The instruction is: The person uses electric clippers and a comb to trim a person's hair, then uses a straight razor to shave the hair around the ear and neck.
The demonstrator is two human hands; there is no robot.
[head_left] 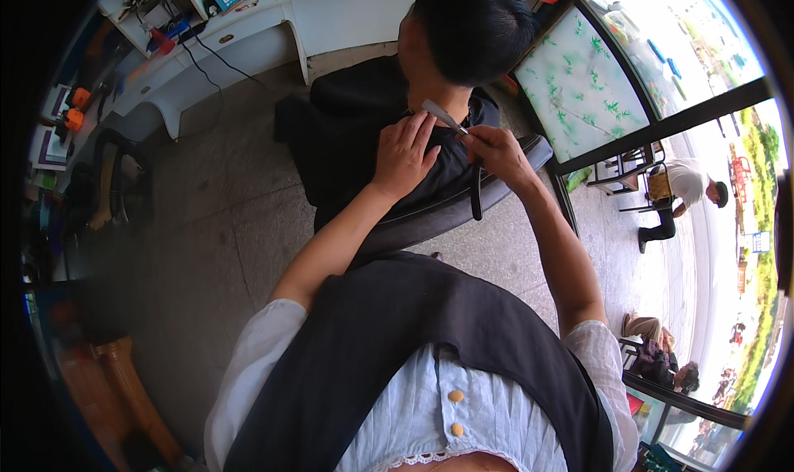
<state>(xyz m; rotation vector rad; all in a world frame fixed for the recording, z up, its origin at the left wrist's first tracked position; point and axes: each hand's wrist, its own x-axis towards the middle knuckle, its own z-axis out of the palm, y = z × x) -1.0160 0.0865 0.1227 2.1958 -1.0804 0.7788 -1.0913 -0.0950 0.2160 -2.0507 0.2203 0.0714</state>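
A person with short dark hair (474,28) sits in a padded barber's chair (415,224), wrapped in a black cape (353,124) and turned away from me. My right hand (494,151) grips a straight razor (439,112) near its pivot, and the dark handle hangs below the hand. The metal blade lies close to the lower back of the person's neck (437,93); whether it touches the skin cannot be told. My left hand (406,152) rests flat on the cape at the shoulder, its fingertips beside the blade and the neck.
A white counter (242,25) with drawers, cords and small tools runs along the far side. At the right are a framed glass panel (589,93) with a leaf pattern and an opening to the street, where people sit. A black armchair (118,180) stands at the left.
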